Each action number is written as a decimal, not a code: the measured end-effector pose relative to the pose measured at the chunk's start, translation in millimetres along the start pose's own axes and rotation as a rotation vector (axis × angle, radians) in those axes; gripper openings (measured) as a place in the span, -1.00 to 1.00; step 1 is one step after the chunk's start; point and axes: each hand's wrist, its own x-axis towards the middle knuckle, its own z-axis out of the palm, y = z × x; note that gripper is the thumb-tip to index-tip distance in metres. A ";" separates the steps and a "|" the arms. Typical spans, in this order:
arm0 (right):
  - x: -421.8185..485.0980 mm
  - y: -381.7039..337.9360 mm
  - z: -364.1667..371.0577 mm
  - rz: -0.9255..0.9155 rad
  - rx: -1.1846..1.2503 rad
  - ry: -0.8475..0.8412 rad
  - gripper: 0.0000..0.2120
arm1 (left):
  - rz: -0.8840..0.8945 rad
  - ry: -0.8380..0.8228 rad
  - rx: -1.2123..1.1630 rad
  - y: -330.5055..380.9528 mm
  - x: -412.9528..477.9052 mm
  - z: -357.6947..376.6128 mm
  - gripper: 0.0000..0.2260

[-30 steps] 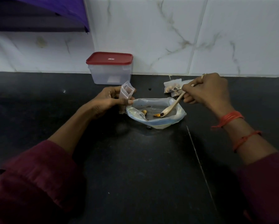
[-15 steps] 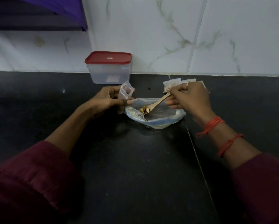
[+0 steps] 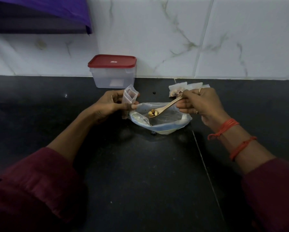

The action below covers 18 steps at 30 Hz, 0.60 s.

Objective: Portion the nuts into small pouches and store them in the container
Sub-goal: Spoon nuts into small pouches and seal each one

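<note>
A clear plastic bag [image 3: 182, 122] lies open on the black counter, rolled down like a bowl. My right hand [image 3: 201, 103] grips a wooden spoon [image 3: 167, 107] by its handle; the bowl of the spoon carries several nuts [image 3: 153, 112] over the left part of the bag. My left hand [image 3: 113, 102] pinches a small clear pouch [image 3: 129, 97] upright with its mouth open, just left of the bag. Filled pouches [image 3: 175, 90] lie behind my right hand. A clear container with a shut red lid [image 3: 112, 71] stands against the wall.
A white marble-tiled wall [image 3: 207, 39] closes off the back of the counter [image 3: 140, 173]. A small dark crumb [image 3: 154, 93] lies between the container and the bag, another [image 3: 153, 133] at the bag's front edge. A purple sheet [image 3: 56, 10] hangs at top left.
The spoon went from the bag's right side to its left, picking up several nuts, and now sits slightly raised. My left hand keeps the open pouch in place.
</note>
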 end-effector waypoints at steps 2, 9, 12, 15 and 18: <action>0.9 -2.3 -3.4 -0.013 0.010 0.021 -0.83 | 0.002 0.007 0.014 0.3 0.0 0.2 -0.49; -0.1 -11.2 -3.1 -0.057 0.214 0.052 -0.82 | 0.035 -0.014 0.095 4.5 -0.4 5.6 -0.62; -2.6 -13.7 4.5 -0.071 0.294 0.044 -0.83 | 0.048 -0.052 0.117 9.4 -1.5 10.4 -0.69; -5.6 -14.7 12.5 -0.092 0.336 0.032 -0.83 | 0.054 -0.062 0.116 13.3 -2.2 13.7 -0.70; -8.7 -14.3 18.7 -0.122 0.340 0.032 -0.86 | 0.060 -0.067 0.122 14.3 -2.9 15.4 -0.71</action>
